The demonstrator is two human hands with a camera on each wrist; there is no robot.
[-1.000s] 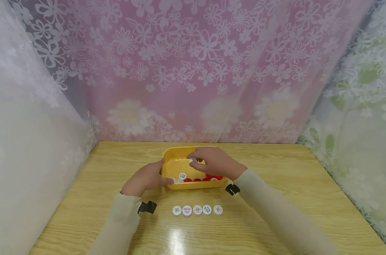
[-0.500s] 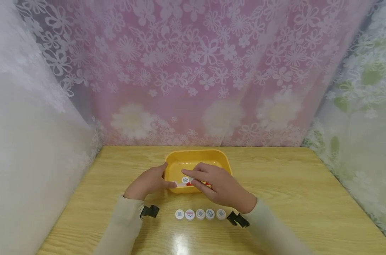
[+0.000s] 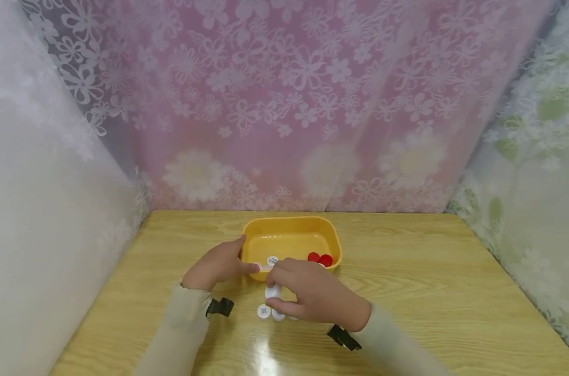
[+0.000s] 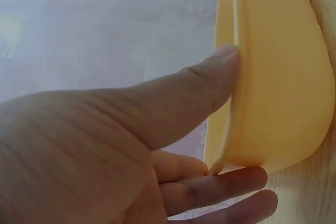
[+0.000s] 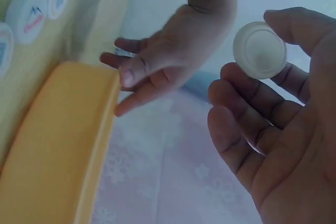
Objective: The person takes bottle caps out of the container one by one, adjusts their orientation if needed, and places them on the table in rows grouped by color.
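Observation:
My right hand (image 3: 314,290) pinches a white bottle cap (image 5: 259,51) between thumb and fingertips, just in front of a yellow plastic box. The cap's hollow underside faces the right wrist camera. My left hand (image 3: 218,265) holds the left end of the yellow box (image 3: 289,227), its thumb (image 4: 220,69) against the rim and its fingers around the corner. Inside lie a printed white cap (image 3: 272,260) and red caps (image 3: 326,260). Below the right hand, a row of white caps (image 3: 264,312) rests on the table; the hand hides part of it.
The wood-grain table (image 3: 430,271) reaches back to a pink flowered curtain (image 3: 289,104). Pale curtains hang on the left (image 3: 54,183) and right (image 3: 538,172). A black strap (image 3: 220,307) sits at the left wrist.
My right hand has come out of the box toward me, carrying a white cap, and now hovers over the row. The left hand keeps its hold on the box.

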